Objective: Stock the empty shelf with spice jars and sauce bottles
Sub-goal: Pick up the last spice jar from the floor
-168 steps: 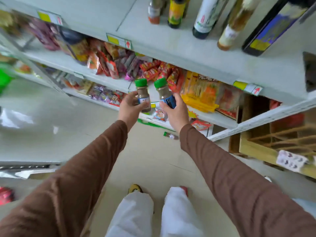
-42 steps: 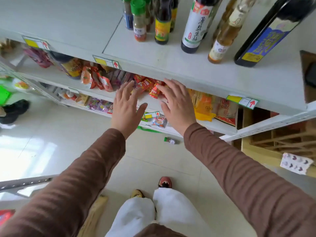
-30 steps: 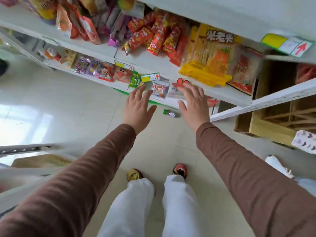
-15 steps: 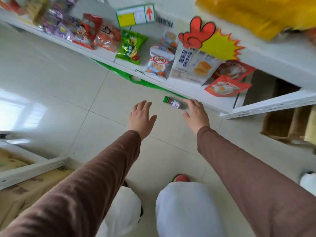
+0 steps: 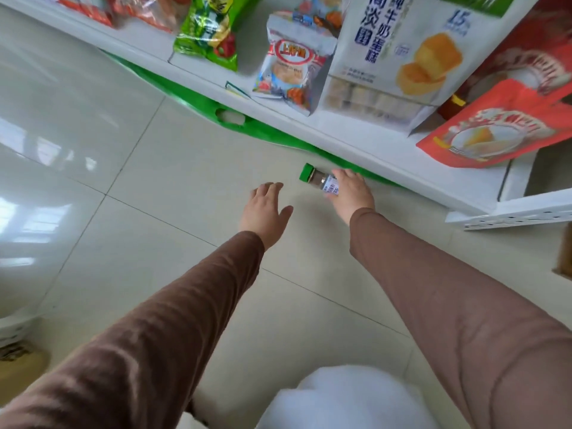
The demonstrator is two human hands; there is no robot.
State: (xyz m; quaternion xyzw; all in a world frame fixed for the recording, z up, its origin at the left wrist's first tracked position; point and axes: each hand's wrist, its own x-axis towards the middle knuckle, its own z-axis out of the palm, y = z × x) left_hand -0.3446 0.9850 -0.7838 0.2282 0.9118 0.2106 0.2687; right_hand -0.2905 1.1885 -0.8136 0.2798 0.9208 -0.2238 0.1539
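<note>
1. The spice jar [image 5: 322, 183] lies on its side on the floor [image 5: 130, 187], close to the bottom edge of the shelf unit. Its green cap [image 5: 306, 173] points to the left.
2. Your right hand [image 5: 351, 193] is on the jar. Your fingers lie over its labelled end, and the cap end sticks out past them. You cannot tell if the grip has closed round the jar, because the hand hides that side.
3. Your left hand [image 5: 267, 212] is just beside the jar, not touching it. Its grip is wide, with the fingers straight and spread, holding nothing.
4. Both arms have brown sleeves [image 5: 173, 320].
5. Behind the jar, a green strip [image 5: 269, 134] runs along the foot of the shelf unit.
6. The bottom shelf [image 5: 198, 78] above it holds snack bags: a green bag [image 5: 207, 29], a white and red biscuit bag [image 5: 291, 63], a big white cake bag [image 5: 393, 54] and a red bag [image 5: 489, 131] at the right end.
7. Your knee in white trousers [image 5: 340, 400] shows at the bottom.
</note>
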